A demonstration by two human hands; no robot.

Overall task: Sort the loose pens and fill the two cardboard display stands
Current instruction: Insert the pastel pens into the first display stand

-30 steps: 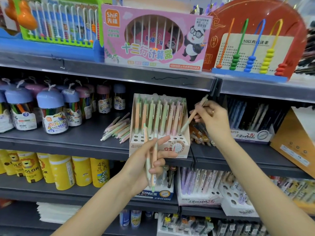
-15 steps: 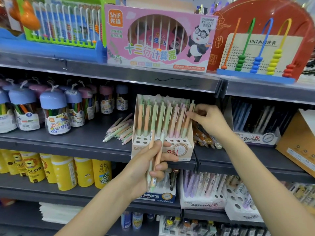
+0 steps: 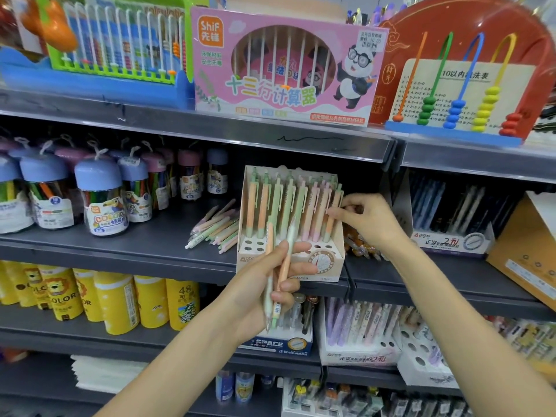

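Note:
A cream cardboard display stand [image 3: 332, 260] sits on the middle grey shelf, its rows holding several upright pastel pens; the front holes are bare. My right hand [image 3: 365, 219] pinches an orange-and-green pen [image 3: 334, 213] standing at the stand's right end. My left hand [image 3: 261, 291], in front of the stand and lower, grips two pens [image 3: 278, 275], one pale green, one orange, tips down. A pile of loose pastel pens [image 3: 215, 228] lies on the shelf just left of the stand.
Blue-lidded marker jars [image 3: 100, 197] stand left on the same shelf. A dark pen box [image 3: 451, 218] and a brown carton [image 3: 529, 251] are at right. Abacus toys [image 3: 285, 64] line the upper shelf; yellow tubs [image 3: 120, 299] and more pen stands [image 3: 358, 335] fill the lower one.
My right hand brought a pen down from above the stand and set it into the right end of the row. My left hand stayed put with its two pens.

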